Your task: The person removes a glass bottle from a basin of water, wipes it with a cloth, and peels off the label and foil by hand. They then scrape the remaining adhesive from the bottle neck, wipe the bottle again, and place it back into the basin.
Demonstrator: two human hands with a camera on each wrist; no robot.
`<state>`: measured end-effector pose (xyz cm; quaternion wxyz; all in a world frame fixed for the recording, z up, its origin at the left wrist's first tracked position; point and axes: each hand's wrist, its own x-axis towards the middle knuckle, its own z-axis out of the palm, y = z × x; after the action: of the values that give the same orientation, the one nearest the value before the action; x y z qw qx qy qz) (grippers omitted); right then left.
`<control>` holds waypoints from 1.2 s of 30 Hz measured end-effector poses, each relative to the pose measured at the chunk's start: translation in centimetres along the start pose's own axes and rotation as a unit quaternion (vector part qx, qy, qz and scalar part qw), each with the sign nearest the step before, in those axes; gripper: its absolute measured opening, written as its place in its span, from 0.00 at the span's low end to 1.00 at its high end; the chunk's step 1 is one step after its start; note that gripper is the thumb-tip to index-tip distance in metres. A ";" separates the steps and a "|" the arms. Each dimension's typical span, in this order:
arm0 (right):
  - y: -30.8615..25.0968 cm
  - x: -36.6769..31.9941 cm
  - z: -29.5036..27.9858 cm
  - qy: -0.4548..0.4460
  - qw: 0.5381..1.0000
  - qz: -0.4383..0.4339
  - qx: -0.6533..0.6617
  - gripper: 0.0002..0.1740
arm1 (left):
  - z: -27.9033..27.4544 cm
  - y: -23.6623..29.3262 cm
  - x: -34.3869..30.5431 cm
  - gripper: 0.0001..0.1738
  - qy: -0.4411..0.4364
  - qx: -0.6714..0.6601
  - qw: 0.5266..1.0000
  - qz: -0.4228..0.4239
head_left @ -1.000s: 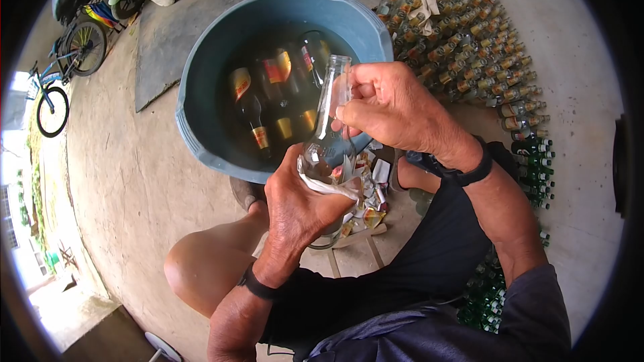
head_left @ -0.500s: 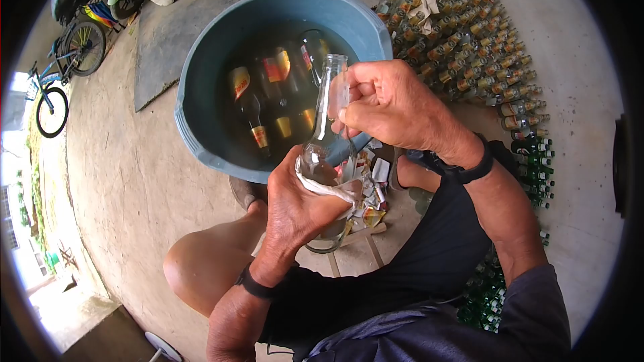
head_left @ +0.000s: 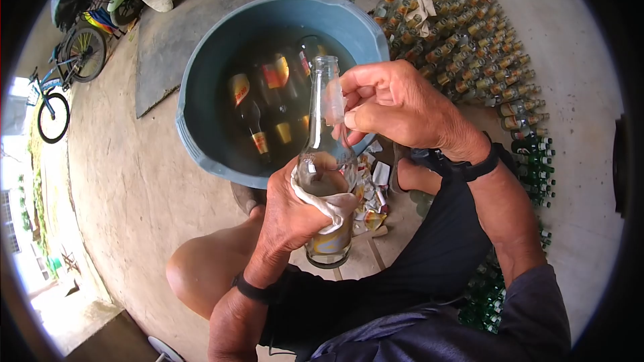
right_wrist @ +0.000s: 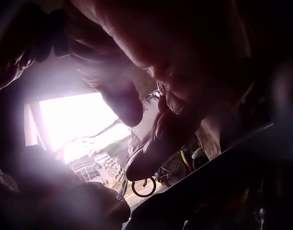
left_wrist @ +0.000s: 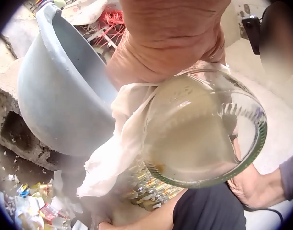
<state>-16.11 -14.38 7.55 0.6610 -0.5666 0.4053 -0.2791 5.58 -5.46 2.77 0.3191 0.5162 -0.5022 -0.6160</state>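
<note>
A clear glass bottle stands nearly upright in front of the tub, mouth up. My left hand grips its body through a white cloth. Below the cloth, a yellowish label shows near the base. The left wrist view has the round bottle base close up, with a loose end of cloth hanging beside it. At the neck, my right hand has its fingers curled and pinches the edge of a pale translucent neck label. The right wrist view is dark, with thumb and fingers near the glass.
A blue-grey tub of murky water holds several labelled bottles. Torn label scraps lie beside it. Rows of clear bottles and green bottles stand at right. A bicycle is at far left.
The bottle has tilted more upright, its mouth shifting slightly left, and more of its lower body shows below the cloth. Both hands stay on it, the right one at the neck.
</note>
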 end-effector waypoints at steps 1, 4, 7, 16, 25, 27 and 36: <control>0.1 0.0 0.0 0.003 1.000 0.001 -0.009 0.09 | 0.0 0.0 0.0 0.28 0.000 -0.005 1.000 -0.003; 0.5 0.2 0.3 0.014 0.999 0.000 -0.030 0.09 | 0.0 -0.5 0.1 0.27 -0.001 0.010 1.000 0.010; 0.7 0.1 0.1 0.026 0.999 -0.009 -0.029 0.09 | -0.2 -0.6 0.2 0.27 -0.013 0.050 0.998 0.033; 0.0 -0.3 -0.1 0.022 0.999 -0.023 -0.003 0.09 | -0.5 -1.5 0.4 0.30 -0.054 -0.015 0.998 0.012; 0.8 -0.2 -0.1 0.028 0.999 -0.031 -0.011 0.09 | -0.4 -1.7 0.2 0.29 -0.078 -0.152 0.984 -0.050; 0.9 -0.2 -0.1 0.032 0.999 -0.035 0.010 0.08 | -0.3 -1.8 0.2 0.29 -0.075 -0.137 0.987 -0.044; 0.7 0.0 0.3 0.027 0.998 0.006 -0.065 0.10 | 0.1 -1.0 0.3 0.27 -0.036 -0.034 0.999 0.002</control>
<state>-15.90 -14.08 6.85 0.6137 -0.5979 0.4435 -0.2631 5.53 -5.42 1.68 0.3194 0.4814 -0.4937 -0.6500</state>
